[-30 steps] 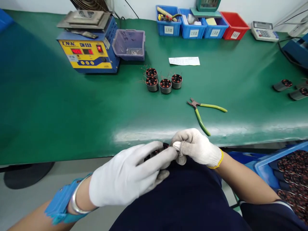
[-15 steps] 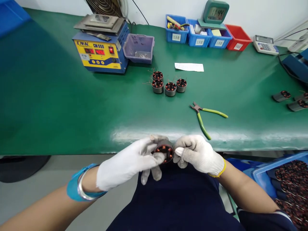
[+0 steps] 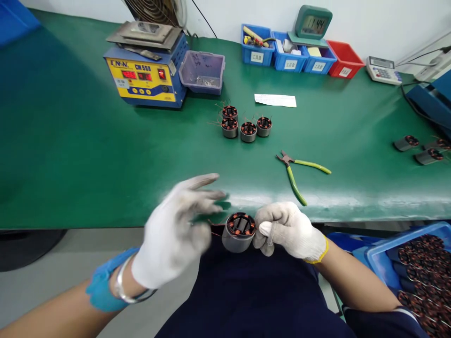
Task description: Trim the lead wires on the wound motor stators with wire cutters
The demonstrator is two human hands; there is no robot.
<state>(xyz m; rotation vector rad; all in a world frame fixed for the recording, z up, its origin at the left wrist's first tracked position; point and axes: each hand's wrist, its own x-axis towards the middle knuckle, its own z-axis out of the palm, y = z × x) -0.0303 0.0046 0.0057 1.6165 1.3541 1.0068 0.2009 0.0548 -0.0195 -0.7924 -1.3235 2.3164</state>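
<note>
A motor stator (image 3: 238,233), a grey metal cylinder with copper windings and loose wire ends, hangs just off the table's front edge with its wound face up. At its right rim my right hand (image 3: 282,231), in a white glove, is pinched closed; whether the fingers grip the rim or a wire there cannot be made out. Gloved as well, my left hand (image 3: 178,230) is to the left of the stator, apart from it, fingers spread and blurred. Green-handled cutting pliers (image 3: 289,162) lie splayed on the table beyond my right hand.
Several stators (image 3: 248,131) stand mid-table, and more (image 3: 428,156) lie at the right. Behind are a yellow-blue CM558 unit (image 3: 143,82), a purple tray (image 3: 202,70), a paper strip (image 3: 275,100) and small bins (image 3: 257,57). A blue crate (image 3: 373,256) of stators sits lower right.
My left hand has let go of the stator and moved left and up, its fingers opening. The stator has turned from facing sideways to face up, still at my right hand.
</note>
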